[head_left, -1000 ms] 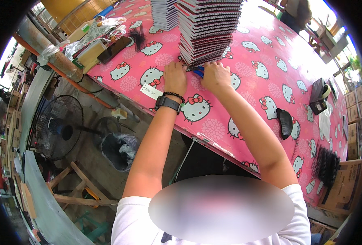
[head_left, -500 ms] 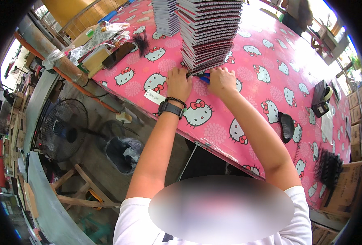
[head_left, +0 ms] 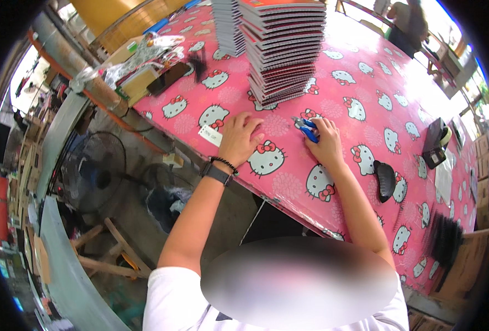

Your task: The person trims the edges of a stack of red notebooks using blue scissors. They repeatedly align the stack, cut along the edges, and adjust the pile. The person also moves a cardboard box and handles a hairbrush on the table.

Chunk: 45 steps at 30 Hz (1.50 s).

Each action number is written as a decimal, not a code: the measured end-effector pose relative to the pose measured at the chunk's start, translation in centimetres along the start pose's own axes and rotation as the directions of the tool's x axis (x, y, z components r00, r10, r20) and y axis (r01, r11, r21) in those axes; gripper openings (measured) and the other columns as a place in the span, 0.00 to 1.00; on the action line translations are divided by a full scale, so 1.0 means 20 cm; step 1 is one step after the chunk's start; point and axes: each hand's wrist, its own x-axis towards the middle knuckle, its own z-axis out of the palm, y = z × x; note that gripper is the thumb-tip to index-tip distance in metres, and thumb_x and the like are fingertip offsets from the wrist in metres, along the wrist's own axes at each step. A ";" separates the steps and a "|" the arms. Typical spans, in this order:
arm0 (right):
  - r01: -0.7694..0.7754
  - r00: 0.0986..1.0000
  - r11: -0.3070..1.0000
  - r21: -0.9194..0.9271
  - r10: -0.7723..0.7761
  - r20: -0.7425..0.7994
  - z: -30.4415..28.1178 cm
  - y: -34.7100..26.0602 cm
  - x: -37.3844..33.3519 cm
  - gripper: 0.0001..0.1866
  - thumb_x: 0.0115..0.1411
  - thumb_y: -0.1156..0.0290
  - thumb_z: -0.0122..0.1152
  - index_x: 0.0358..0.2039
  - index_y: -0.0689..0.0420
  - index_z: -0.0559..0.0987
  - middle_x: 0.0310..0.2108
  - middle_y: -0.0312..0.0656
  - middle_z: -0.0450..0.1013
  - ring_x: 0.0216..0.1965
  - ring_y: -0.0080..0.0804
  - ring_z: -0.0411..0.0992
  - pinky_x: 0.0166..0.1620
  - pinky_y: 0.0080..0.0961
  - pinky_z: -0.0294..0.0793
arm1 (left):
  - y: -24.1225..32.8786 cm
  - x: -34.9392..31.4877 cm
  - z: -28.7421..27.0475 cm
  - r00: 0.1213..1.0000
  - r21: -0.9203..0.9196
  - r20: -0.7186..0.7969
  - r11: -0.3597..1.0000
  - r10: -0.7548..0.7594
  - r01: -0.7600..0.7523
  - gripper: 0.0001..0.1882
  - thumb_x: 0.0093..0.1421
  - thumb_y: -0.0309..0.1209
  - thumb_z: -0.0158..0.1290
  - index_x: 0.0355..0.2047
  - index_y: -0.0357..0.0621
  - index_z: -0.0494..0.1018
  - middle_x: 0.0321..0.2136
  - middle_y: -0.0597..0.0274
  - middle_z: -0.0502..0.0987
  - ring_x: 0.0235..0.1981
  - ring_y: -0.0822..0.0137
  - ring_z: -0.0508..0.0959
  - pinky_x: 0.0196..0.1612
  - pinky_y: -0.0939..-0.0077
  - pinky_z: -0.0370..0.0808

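Observation:
My right hand (head_left: 327, 142) grips small blue-handled cutting pliers (head_left: 309, 131), their metal jaws pointing up and to the left, just in front of a tall stack of spiral-bound notebooks (head_left: 283, 55). My left hand (head_left: 240, 137) holds nothing; its fingers are apart over the pink patterned tablecloth (head_left: 277, 128). Beside that hand lies a white paper tag (head_left: 209, 135) with writing. Both hands are apart from the stack. Behind it to the left rises a second notebook stack (head_left: 226, 27).
To the right lie a curved black object (head_left: 385, 181), a tape dispenser (head_left: 436, 144) and a heap of black spiral coils (head_left: 444, 237). A dark open box (head_left: 167, 78) and plastic bags (head_left: 150, 48) sit far left. A fan (head_left: 92, 171) stands beyond the table's edge. Another person stands far right.
Both hands have drawn back from the foot of the notebook stack toward me. The right one has carried the pliers to the right; the left one's fingers have spread.

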 end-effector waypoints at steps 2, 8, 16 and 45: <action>0.010 1.000 0.999 0.051 -0.009 -0.026 0.02 -0.01 -0.02 0.24 0.40 0.71 0.65 0.42 0.57 0.74 0.39 0.45 0.72 0.45 0.44 0.68 0.48 0.38 0.65 | -0.05 -0.02 -0.01 0.990 0.115 0.136 0.993 -0.043 0.027 0.10 0.56 0.36 0.52 0.36 0.47 0.72 0.36 0.58 0.72 0.41 0.52 0.70 0.46 0.56 0.66; -0.003 1.000 0.976 0.220 0.006 -0.012 0.03 0.03 -0.02 0.24 0.42 0.74 0.64 0.43 0.60 0.75 0.37 0.49 0.73 0.42 0.46 0.70 0.47 0.36 0.69 | -0.30 -0.12 -0.25 0.982 0.190 -0.002 0.964 -0.189 0.185 0.11 0.56 0.39 0.52 0.27 0.45 0.73 0.28 0.56 0.74 0.29 0.51 0.75 0.31 0.59 0.73; -0.085 0.996 0.985 0.153 0.081 0.032 -0.01 0.02 -0.03 0.22 0.47 0.70 0.65 0.45 0.59 0.75 0.39 0.46 0.73 0.42 0.40 0.70 0.45 0.31 0.69 | -0.69 -0.85 -0.97 0.790 0.335 -0.434 0.736 -0.433 0.588 0.14 0.58 0.46 0.52 0.33 0.48 0.74 0.32 0.61 0.74 0.34 0.55 0.76 0.35 0.58 0.72; 0.339 0.929 0.864 0.372 -0.244 -0.278 -0.45 -0.50 0.53 0.26 0.49 0.64 0.64 0.49 0.56 0.70 0.42 0.45 0.66 0.45 0.42 0.65 0.47 0.36 0.67 | 0.26 1.56 -0.63 0.636 0.435 0.695 0.901 -0.336 0.001 0.74 0.29 0.69 0.61 0.66 0.39 0.37 0.65 0.41 0.45 0.67 0.53 0.49 0.66 0.65 0.52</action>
